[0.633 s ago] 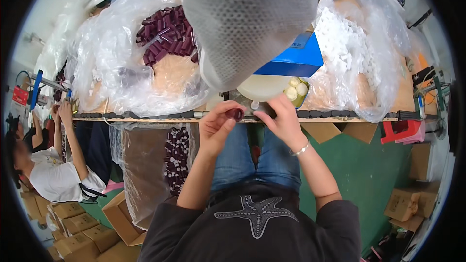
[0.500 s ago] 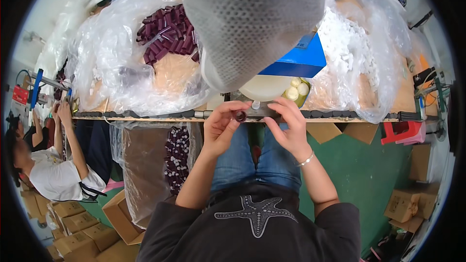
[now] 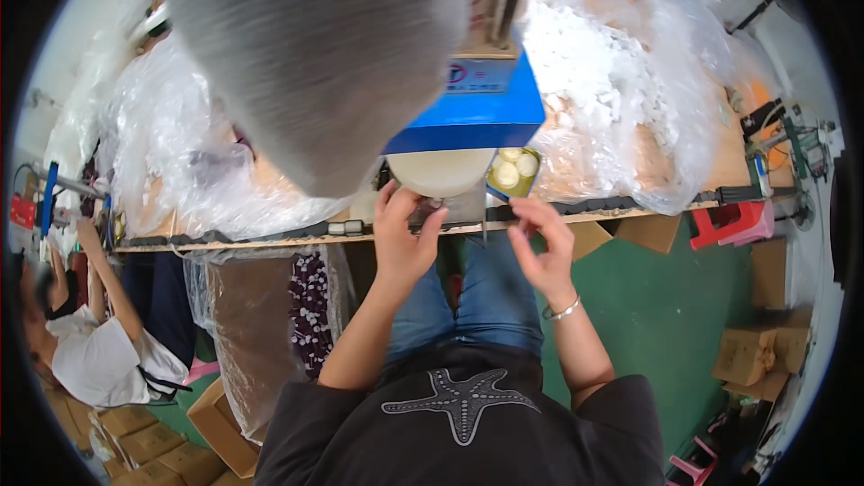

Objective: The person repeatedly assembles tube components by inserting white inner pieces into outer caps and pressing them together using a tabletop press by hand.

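Note:
At the table's front edge, my left hand (image 3: 402, 232) is closed, thumb and forefinger pinching a short dark maroon tube (image 3: 431, 206). That tube is just below a cream rounded part (image 3: 443, 174) under a blue machine housing (image 3: 481, 121). To the right, my right hand (image 3: 544, 245) has its fingers pinched together; what they hold, if anything, is too small to make out. A small square tin (image 3: 536, 165) with several cream round pieces stands beyond that hand. A large blurred grey-white mesh thing (image 3: 306, 63) blocks much of the upper left.
White small parts (image 3: 612, 72) lie heaped on plastic sheeting at right, with more clear sheeting (image 3: 162, 135) at left. Below the table edge, a plastic-lined box (image 3: 247, 306) holds maroon and white pieces (image 3: 310, 306). A co-worker (image 3: 117, 342) is at far left; a red stool (image 3: 724, 225) stands right.
My left hand has carried the maroon tube in under the cream part. My right hand has drawn away from it and its fingers have closed. The view has shifted, and the mesh thing now hides the tube pile.

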`<state>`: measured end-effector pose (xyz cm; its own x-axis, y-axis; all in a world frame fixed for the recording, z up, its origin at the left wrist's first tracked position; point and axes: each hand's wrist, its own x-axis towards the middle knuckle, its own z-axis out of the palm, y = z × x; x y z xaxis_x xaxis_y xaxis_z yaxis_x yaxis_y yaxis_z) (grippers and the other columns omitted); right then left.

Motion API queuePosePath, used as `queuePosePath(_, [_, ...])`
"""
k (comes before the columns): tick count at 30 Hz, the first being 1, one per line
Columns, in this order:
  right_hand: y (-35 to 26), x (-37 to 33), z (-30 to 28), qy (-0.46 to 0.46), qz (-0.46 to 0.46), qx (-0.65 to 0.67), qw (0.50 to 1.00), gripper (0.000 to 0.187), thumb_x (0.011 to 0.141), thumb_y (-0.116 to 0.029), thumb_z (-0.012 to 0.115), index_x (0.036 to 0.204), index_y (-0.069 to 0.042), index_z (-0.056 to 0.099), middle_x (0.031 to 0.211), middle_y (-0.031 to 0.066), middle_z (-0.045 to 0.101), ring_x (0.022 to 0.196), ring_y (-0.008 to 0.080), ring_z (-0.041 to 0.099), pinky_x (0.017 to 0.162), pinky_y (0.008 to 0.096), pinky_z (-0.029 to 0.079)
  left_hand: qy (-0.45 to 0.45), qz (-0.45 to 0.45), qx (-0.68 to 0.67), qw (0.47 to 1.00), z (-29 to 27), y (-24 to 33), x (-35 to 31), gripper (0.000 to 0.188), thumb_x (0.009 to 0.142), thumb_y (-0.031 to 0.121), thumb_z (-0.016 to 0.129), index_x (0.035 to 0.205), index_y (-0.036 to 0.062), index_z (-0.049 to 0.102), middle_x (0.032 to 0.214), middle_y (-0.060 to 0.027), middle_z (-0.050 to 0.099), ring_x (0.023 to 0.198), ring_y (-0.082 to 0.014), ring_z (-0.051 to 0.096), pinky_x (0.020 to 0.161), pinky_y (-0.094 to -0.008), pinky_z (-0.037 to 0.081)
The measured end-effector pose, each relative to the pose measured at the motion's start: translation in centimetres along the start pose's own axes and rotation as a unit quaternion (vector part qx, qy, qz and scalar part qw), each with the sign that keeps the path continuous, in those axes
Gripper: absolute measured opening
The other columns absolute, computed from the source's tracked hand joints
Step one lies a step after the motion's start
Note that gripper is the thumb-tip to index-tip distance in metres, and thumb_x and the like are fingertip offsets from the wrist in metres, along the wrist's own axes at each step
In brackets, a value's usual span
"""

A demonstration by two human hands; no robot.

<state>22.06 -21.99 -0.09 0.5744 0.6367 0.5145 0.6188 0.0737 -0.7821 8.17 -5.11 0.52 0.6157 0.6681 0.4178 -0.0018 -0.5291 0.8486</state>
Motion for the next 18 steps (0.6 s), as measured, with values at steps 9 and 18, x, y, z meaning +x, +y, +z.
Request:
queuePosePath(9, [5.6, 8.7, -8.6, 0.156, 0.054, -0.108, 0.980, 0.010, 0.087, -0.006, 0.065, 0.096, -0.002, 0.069, 0.081, 0.0018, 0.068, 0.063, 0.0051, 0.052, 0.056, 0.0202, 0.042, -0.035, 0.066, 0.138, 0.988, -0.1, -0.2, 1.0, 0.021, 0.075, 0.008, 0.073, 0.094, 0.0060, 0.063, 0.080, -0.0018, 0.067, 0.089, -0.0250, 0.062, 0.099, -0.0441, 0.037])
queuePosePath(18, [10.9, 14.8, -5.6, -0.030, 0.004, -0.226, 0.974, 0.015, 0.080, -0.005, 0.068, 0.094, -0.001, 0.068, 0.085, 0.0152, 0.069, 0.069, 0.0248, 0.065, 0.064, 0.0343, 0.052, 0.018, 0.015, 0.098, 0.995, 0.8, -1.8, -0.4, 0.036, 0.072, 0.011, 0.077, 0.106, 0.0058, 0.065, 0.102, -0.0088, 0.063, 0.108, -0.0289, 0.051, 0.097, -0.0431, 0.030])
